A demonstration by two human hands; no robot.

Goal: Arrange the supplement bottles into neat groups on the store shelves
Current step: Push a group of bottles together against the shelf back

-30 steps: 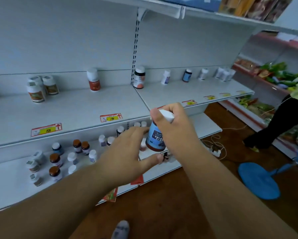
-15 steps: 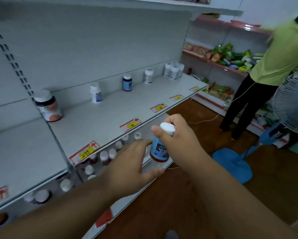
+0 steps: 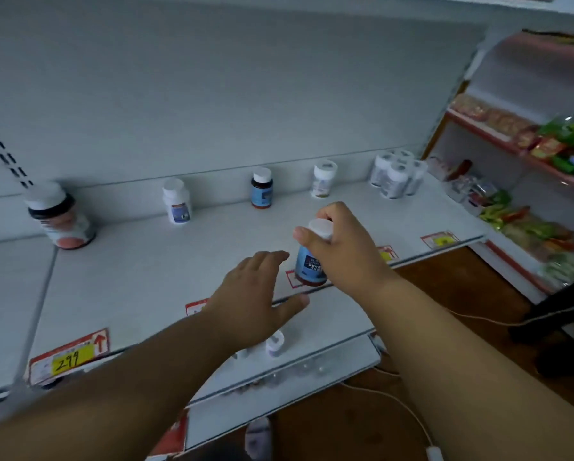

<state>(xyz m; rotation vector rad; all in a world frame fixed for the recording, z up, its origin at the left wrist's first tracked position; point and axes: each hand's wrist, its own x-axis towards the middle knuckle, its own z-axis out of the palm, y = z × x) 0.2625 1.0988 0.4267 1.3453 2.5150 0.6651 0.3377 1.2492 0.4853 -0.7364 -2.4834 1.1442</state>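
The right hand (image 3: 342, 251) pinches a blue-labelled supplement bottle (image 3: 310, 264) from above, thumb and fingers curled round its white cap, and holds it upright over the front edge of the upper shelf (image 3: 139, 271); whether its brown base touches the shelf cannot be told. Gripping by the cap keeps the label facing out and the base free to land flat. The left hand (image 3: 255, 304) hovers just beside it, fingers spread and relaxed, holding nothing, probably ready to steady the bottle or to reach for another. Along the back edge of the shelf stand a matching blue-labelled bottle (image 3: 261, 188), a white bottle (image 3: 176, 201) to its left, another white bottle (image 3: 323, 178) to its right, and a tight cluster of white bottles (image 3: 395, 174) near the back right corner; a large dark bottle (image 3: 61, 217) stands at the back left. The carried bottle most likely belongs next to its blue twin, which suits grouping by kind. A small white-capped bottle (image 3: 275, 342) shows on the lower shelf beneath the left hand.
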